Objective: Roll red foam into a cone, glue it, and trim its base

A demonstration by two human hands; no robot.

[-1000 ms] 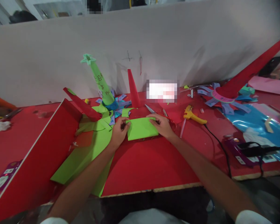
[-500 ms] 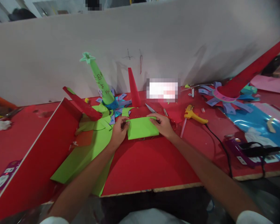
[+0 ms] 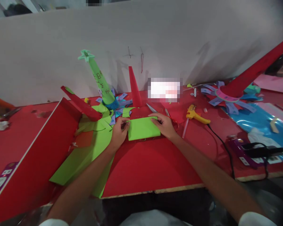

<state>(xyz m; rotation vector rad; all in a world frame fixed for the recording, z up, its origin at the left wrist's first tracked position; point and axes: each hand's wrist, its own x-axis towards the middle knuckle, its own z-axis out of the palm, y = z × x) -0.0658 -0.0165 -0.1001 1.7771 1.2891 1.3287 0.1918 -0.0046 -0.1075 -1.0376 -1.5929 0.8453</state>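
Observation:
A bright green sheet of paper (image 3: 143,129), which looks folded into a rectangle, is held between my two hands over the red table. My left hand (image 3: 119,131) pinches its left edge, thumb and fingers closed. At the upper right corner, my right hand (image 3: 164,125) grips the paper with bent fingers. Just behind the right hand lie scissors (image 3: 152,108), their handles partly hidden by it. Larger green sheets (image 3: 85,163) and curved green offcuts (image 3: 105,117) spread out to the left, beneath my left forearm.
A red cone (image 3: 135,91) and a green cone (image 3: 101,81) with a star top stand at the wall. To the right are a yellow glue gun (image 3: 195,116) with a black cord, a purple box (image 3: 242,153) and a large red cone (image 3: 250,75). A red board (image 3: 42,147) leans at left.
Almost nothing differs. Both hands keep hold of the green paper, and the right fingers shift slightly along its upper edge. The whole view has tilted a little.

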